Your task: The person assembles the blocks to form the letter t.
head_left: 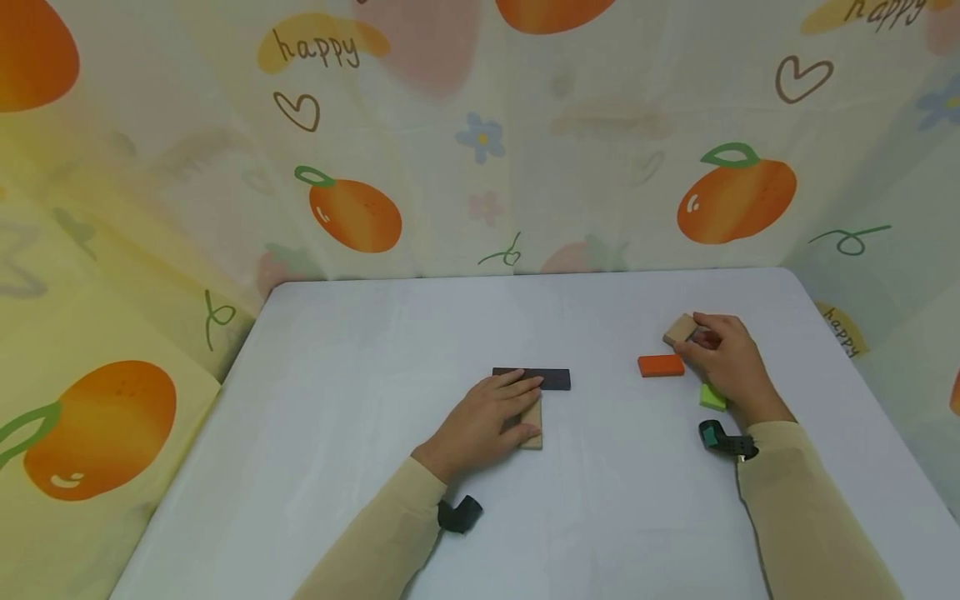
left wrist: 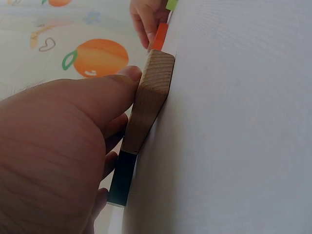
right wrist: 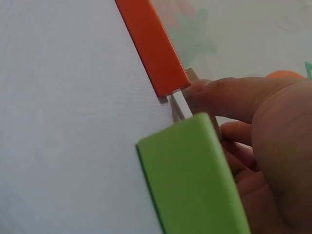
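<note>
On the white table in the head view, my left hand rests its fairly straight fingers on a long dark block. Its thumb touches a plain wooden block, which meets the dark one end-on at its near side, like a T. The left wrist view shows the thumb against that wooden block, with the dark block beyond. Farther right, my right hand pinches a second wooden block between thumb and fingers. In the right wrist view this block is mostly hidden behind the orange block.
An orange block lies just in front of the held wooden block. Close to the right wrist is a light green block, large in the right wrist view. A patterned cloth hangs behind the white table.
</note>
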A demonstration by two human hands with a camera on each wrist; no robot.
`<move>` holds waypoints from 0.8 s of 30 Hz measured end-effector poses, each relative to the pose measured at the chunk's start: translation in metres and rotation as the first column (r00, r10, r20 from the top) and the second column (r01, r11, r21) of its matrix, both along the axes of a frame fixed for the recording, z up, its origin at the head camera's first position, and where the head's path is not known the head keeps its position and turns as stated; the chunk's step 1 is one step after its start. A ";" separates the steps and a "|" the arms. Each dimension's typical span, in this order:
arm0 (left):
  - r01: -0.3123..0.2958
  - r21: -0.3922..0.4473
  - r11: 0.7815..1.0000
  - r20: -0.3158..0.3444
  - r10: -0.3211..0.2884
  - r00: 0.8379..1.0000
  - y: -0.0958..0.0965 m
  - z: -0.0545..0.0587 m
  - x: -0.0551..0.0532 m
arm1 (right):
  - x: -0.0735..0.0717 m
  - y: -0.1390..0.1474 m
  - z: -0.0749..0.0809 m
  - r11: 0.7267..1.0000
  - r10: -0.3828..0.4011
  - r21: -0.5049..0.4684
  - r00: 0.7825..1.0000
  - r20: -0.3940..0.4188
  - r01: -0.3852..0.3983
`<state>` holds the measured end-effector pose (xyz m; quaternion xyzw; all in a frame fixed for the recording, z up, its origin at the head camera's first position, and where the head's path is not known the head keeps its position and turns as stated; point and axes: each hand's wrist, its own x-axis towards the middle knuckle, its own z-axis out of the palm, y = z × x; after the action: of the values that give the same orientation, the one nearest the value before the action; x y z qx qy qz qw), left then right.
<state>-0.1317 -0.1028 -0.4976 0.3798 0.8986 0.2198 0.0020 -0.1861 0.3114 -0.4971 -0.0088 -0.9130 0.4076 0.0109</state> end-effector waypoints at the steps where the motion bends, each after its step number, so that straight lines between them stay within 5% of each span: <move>1: 0.000 0.004 1.000 0.001 0.000 1.000 0.000 0.000 0.000 | 0.000 -0.001 0.001 1.000 0.000 -0.001 1.000 -0.001 0.000; 24: 0.010 0.021 1.000 -0.008 -0.010 1.000 -0.001 -0.001 -0.001 | -0.002 -0.042 0.019 0.988 0.149 -0.035 0.988 -0.044 -0.151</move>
<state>-0.1325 -0.1036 -0.4985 0.3853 0.8943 0.2275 -0.0044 -0.1881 0.2692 -0.4782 0.0683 -0.9028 0.4247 -0.0010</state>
